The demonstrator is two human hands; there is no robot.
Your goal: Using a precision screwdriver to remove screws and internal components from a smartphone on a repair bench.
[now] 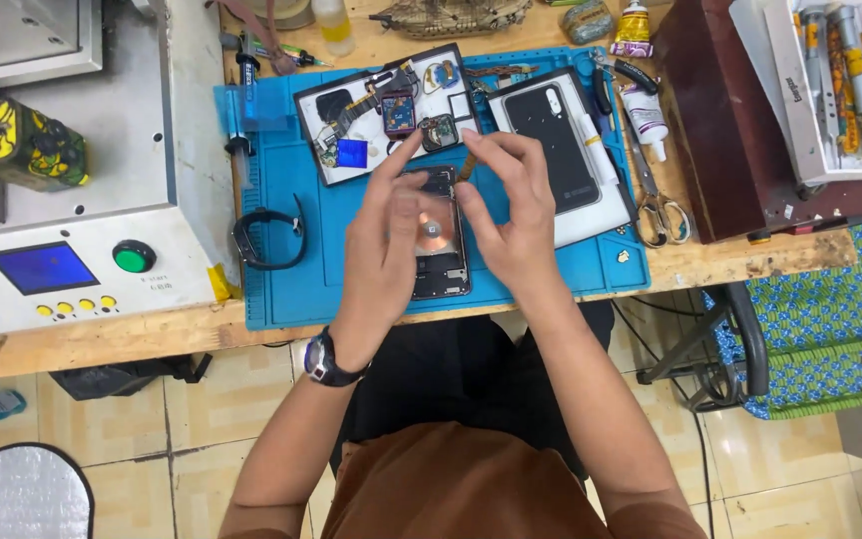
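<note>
An opened phone body point(440, 262) lies on the blue work mat point(291, 269), its round coil showing between my hands. My left hand point(386, 240) hovers over the phone's left side, fingers raised toward a small part. My right hand point(511, 215) pinches a thin brownish flex strip point(467, 166) above the phone's top edge. A white parts tray point(451, 100) with small boards and a blue square chip sits just behind the phone. A black back cover point(551, 145) rests on a white sheet to the right.
A grey machine point(62, 200) with a blue screen and green button stands at left. A black wristband point(266, 238) lies on the mat. Scissors point(658, 205), glue tubes and a dark red box point(720, 120) are at right. A woven chair point(810, 329) stands beyond the bench edge.
</note>
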